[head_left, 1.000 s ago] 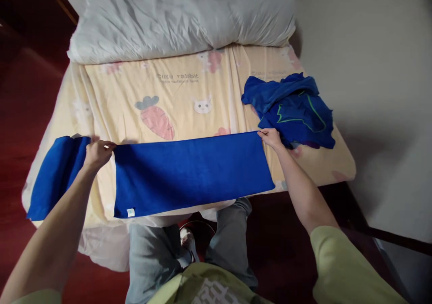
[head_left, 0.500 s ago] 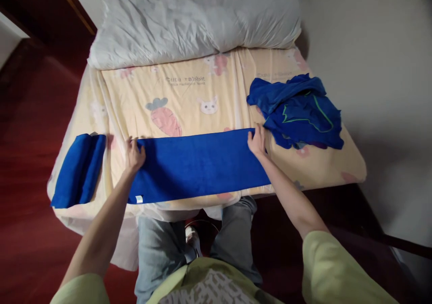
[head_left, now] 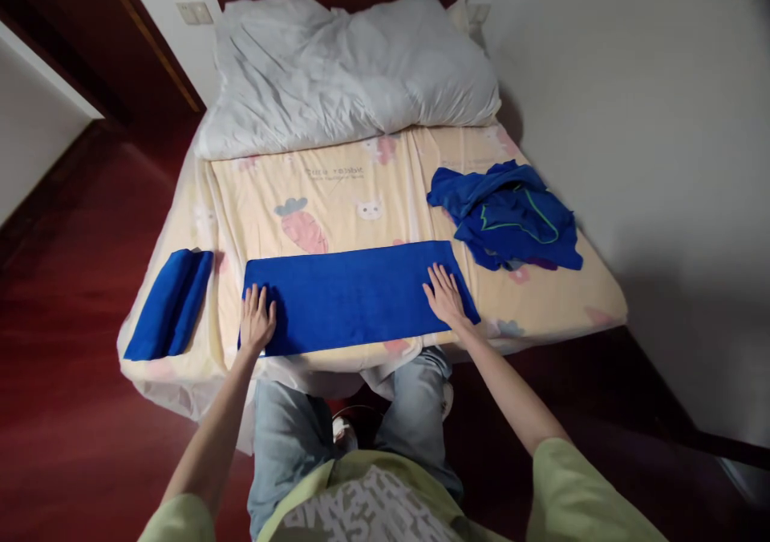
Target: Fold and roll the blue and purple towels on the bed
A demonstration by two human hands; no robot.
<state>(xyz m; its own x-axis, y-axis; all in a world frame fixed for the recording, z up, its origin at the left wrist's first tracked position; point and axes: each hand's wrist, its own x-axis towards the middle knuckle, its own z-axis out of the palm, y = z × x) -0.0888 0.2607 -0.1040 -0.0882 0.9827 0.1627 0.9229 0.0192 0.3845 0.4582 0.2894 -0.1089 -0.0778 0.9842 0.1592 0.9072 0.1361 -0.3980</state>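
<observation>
A blue towel [head_left: 352,297], folded into a long flat strip, lies across the near part of the bed. My left hand [head_left: 257,317] rests palm down on its left end, fingers stretched out. On the right end lies my right hand [head_left: 445,295], flat with fingers spread. To the left sits a folded blue cloth [head_left: 169,305] in a thick bundle. Beyond my right hand is a crumpled heap of blue cloth [head_left: 511,217] with green trim on part of it.
The bed [head_left: 253,193] wears a cream sheet with rabbit and carrot prints. A rumpled light grey quilt [head_left: 354,77] covers its far end. A wall [head_left: 650,165] stands to the right, and dark red floor [head_left: 66,317] shows at left.
Both hands have come from the towel's far corners back toward me and now lie flat on it. The view has tilted up, showing more of the headboard end.
</observation>
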